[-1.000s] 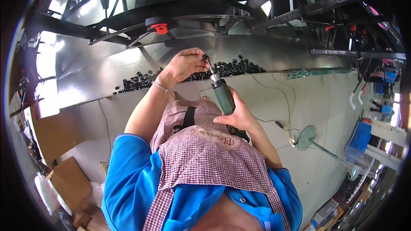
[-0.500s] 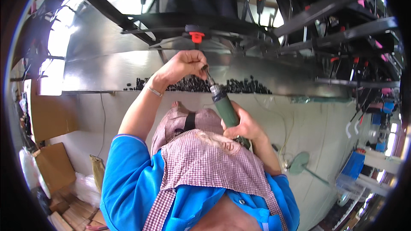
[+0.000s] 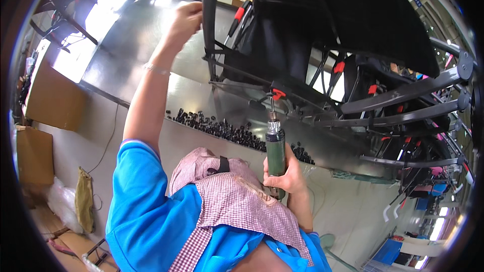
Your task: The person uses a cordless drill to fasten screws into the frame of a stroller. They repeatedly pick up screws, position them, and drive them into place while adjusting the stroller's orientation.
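My right hand (image 3: 287, 175) is closed around a green power screwdriver (image 3: 276, 153), held upright with its bit pointing away from me. The bit's tip lies next to a red plastic piece (image 3: 279, 93) on a black folding frame with dark fabric; whether they touch I cannot tell. My left hand (image 3: 185, 24) is stretched out to the far left, slightly blurred. Its fingers are curled at an upright black frame tube (image 3: 209, 15), and the fingertips are partly hidden there.
Many small black plastic parts (image 3: 217, 127) lie along the near edge of the shiny metal table (image 3: 136, 35). More black frames (image 3: 403, 98) crowd the right side. Cardboard boxes (image 3: 53, 95) stand at the left, near a hanging cable (image 3: 113, 138).
My left hand has left the screwdriver's tip and gone far left to the frame tube. The screwdriver now points straighter ahead, its bit by the red piece. My view has turned.
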Tool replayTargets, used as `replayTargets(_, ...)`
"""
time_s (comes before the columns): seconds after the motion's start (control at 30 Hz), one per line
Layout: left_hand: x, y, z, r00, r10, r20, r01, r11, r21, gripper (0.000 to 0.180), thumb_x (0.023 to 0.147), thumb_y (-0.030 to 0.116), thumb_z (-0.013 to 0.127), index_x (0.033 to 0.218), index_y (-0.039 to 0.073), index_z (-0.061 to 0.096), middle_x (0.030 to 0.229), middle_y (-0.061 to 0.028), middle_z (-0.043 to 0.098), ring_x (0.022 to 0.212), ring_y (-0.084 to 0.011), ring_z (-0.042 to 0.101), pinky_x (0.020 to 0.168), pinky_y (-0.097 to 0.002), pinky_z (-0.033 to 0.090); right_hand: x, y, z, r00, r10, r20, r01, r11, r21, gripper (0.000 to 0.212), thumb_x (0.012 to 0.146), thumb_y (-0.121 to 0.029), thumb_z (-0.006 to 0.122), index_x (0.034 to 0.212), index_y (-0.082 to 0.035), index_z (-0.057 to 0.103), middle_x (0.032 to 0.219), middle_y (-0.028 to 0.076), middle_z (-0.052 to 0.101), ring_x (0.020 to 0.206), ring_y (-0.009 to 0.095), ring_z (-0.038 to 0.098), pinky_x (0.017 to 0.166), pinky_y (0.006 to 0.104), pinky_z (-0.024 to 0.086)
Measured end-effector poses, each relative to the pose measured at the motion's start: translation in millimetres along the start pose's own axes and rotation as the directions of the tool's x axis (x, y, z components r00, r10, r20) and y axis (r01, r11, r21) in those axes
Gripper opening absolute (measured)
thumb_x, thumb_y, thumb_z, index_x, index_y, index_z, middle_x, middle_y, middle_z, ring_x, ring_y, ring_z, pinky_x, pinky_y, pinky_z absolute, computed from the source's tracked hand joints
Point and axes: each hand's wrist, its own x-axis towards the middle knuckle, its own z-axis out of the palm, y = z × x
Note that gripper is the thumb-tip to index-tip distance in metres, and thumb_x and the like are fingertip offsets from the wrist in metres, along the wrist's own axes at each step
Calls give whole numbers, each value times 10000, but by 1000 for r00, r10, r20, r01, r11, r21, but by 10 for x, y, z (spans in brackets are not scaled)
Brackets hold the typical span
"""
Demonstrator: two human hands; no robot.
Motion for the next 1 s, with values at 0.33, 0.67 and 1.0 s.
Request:
replayTargets(0.33,1148,188,778,876,-102,471,187,973,-138,262,843,311,750,749,79,673,555,33,462,436,-41,333,384,-220,212,163,3,363,988,-93,-120,83,993,-86,918,561,-151,952,1283,-17,402,838,79,586,670,174,619,587,305,528)
replayTargets(0.67,1379,45,990,856,301,419,-481,762,434,172,784,151,717,893,18,720,802,-153,667,740,-260,665,672,-338,522,411,-51,673,966,-137,-220,124,990,-71,927,581,-220,945,1294,3,396,825,84,590,659,169,622,573,290,518)
replayTargets(1.0,1135,-466,812,828,507,238,-558,789,258,142,774,76,663,908,37,688,712,-31,628,696,-120,612,670,-265,504,738,-348,918,972,-95,-215,108,993,48,922,624,-264,924,1308,15,373,831,100,589,611,167,624,515,294,540)
